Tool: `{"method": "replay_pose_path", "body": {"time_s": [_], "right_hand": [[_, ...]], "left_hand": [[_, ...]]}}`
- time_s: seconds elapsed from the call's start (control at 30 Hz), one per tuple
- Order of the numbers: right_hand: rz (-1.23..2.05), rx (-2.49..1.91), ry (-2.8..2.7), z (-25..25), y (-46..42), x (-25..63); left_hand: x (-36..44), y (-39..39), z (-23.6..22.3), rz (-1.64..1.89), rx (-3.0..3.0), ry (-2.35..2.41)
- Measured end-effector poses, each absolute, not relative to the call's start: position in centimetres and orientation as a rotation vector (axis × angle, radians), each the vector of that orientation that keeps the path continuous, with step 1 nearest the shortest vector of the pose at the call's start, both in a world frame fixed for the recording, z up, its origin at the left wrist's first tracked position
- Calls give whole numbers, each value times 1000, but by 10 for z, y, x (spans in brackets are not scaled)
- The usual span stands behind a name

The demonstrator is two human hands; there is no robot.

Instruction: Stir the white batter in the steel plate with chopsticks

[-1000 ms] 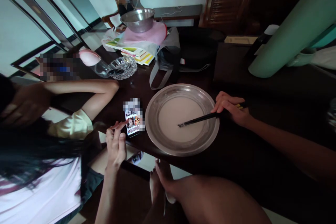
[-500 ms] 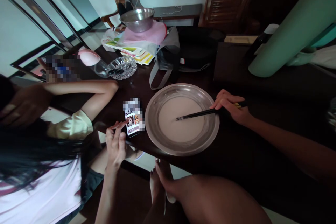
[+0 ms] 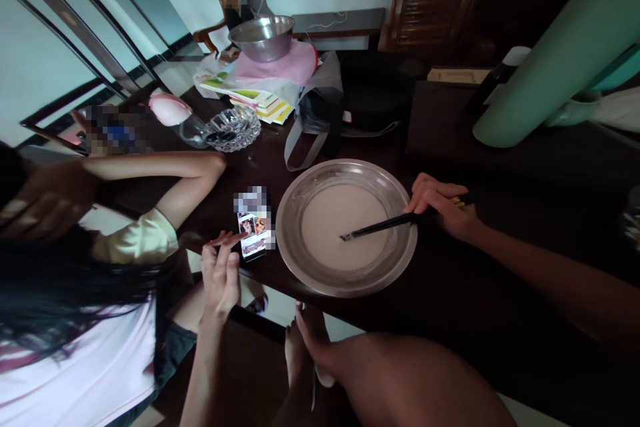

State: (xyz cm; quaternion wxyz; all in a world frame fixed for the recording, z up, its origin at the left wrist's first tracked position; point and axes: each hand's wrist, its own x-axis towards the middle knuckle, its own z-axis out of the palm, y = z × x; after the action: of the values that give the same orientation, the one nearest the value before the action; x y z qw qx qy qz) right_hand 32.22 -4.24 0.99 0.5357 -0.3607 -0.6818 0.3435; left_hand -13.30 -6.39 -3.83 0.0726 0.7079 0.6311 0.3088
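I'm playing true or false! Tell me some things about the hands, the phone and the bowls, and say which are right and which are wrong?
1. The right hand holds black chopsticks. True.
2. The left hand is inside the big basin. False: the left hand is at the phone, beside the big basin.
3. There is pale liquid in the big basin. True.
4. The smaller metal bowl is upside down. False: the smaller metal bowl stands upright.
5. Pink cloth lies under the smaller metal bowl. True.
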Motion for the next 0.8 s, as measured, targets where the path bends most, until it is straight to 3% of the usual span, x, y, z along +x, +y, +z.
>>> {"method": "replay_pose_path", "body": {"time_s": [0.8], "right_hand": [[807, -885, -1674, 10, -44, 322]], "left_hand": [[-132, -63, -38, 921, 2140, 1913]]}}
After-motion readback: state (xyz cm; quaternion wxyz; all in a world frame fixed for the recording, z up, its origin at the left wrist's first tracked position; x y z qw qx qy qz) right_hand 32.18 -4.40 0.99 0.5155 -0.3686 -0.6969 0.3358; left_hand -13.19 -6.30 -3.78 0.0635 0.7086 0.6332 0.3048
